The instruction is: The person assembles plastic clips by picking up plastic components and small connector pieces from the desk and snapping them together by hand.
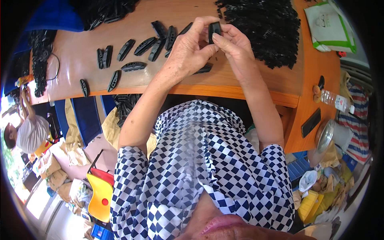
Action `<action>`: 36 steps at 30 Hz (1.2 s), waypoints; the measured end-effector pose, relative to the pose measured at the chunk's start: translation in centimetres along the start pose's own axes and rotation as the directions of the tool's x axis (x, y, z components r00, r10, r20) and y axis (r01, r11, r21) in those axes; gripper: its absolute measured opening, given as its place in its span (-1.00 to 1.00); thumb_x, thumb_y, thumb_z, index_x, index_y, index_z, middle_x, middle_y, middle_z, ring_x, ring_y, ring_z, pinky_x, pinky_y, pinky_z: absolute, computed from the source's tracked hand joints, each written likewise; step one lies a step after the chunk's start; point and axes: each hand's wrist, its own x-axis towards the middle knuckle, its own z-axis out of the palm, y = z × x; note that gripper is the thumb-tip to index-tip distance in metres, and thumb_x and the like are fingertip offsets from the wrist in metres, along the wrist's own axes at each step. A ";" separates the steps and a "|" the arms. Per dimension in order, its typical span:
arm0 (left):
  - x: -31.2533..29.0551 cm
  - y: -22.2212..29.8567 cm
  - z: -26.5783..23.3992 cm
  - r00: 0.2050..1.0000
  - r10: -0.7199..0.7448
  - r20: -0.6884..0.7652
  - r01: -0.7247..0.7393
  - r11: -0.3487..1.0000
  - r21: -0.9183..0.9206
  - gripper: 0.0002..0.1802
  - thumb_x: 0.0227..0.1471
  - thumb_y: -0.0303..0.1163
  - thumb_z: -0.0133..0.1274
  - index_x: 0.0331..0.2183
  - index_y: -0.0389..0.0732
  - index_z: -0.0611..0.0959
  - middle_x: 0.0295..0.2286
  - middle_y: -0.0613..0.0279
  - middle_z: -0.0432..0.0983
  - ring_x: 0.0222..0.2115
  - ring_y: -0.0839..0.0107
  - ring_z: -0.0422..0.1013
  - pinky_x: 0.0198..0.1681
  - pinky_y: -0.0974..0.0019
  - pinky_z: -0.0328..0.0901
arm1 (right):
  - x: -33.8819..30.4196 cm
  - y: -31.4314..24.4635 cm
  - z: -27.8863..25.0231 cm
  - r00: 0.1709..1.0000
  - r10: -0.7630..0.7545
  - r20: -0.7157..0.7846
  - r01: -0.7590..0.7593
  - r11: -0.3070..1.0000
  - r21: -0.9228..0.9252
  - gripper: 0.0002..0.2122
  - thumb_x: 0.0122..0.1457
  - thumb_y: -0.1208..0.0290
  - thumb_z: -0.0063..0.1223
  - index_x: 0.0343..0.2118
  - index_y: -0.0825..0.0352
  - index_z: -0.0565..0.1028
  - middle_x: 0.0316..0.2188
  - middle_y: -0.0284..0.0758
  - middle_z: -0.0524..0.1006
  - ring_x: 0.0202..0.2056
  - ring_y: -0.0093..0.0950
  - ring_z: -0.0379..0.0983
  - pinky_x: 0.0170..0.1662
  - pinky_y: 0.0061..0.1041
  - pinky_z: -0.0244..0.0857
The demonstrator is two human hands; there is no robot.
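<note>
Above the wooden table (160, 82), my two hands hold one small black plastic piece (215, 29) upright between them. My left hand (188, 50) pinches it from the left with curled fingers. My right hand (239, 45) grips it from the right, thumb pressed on its front. Several similar black plastic pieces, long and rounded with holes along them, lie scattered to the left, such as one piece (134, 67) near the middle and another (114, 81) by the front edge. Partly behind my left wrist is one more piece (204, 69).
A large mat of black parts (262, 30) covers the table behind my right hand. More black parts (106, 12) are heaped at the back left. To the right are a white-and-green bag (330, 26), a plastic bottle (338, 101) and a phone (311, 123). Another person (32, 134) sits far left.
</note>
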 end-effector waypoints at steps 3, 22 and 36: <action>-0.9 -0.1 -1.4 0.996 0.043 0.081 -0.057 0.984 0.171 -0.48 0.05 -0.53 0.07 0.04 -0.05 0.34 -0.34 0.20 0.56 -0.32 0.38 0.52 -0.28 0.34 0.37 | -0.1 1.0 0.1 0.996 0.050 0.072 -0.051 0.998 0.022 -0.77 0.16 0.45 0.08 -0.14 0.40 0.46 -0.26 -0.30 0.56 -0.21 -0.58 0.47 -0.07 -0.60 0.31; -8.3 -6.6 -23.7 0.942 0.280 -0.187 0.062 0.402 0.914 -0.50 0.10 0.08 -0.05 -0.03 -0.01 0.53 0.03 0.22 0.37 0.14 0.10 0.15 0.15 -0.07 -0.03 | 3.0 2.8 0.1 0.780 -0.028 0.625 0.622 0.135 -0.771 0.09 -0.53 -0.05 0.44 0.25 -0.07 0.14 0.30 -0.26 -0.01 0.31 -0.14 -0.17 0.30 -0.03 -0.19; -6.6 -8.8 -23.1 0.965 0.237 -0.111 -0.005 0.442 0.897 -0.48 0.15 0.05 -0.16 0.08 0.07 0.44 0.07 0.28 0.32 0.15 0.19 0.13 0.19 -0.03 -0.05 | 8.3 4.0 11.0 0.539 0.148 0.829 0.822 0.123 -0.556 0.02 -0.47 -0.11 0.39 0.22 -0.09 0.19 0.28 -0.28 0.03 0.30 -0.16 -0.15 0.30 -0.04 -0.16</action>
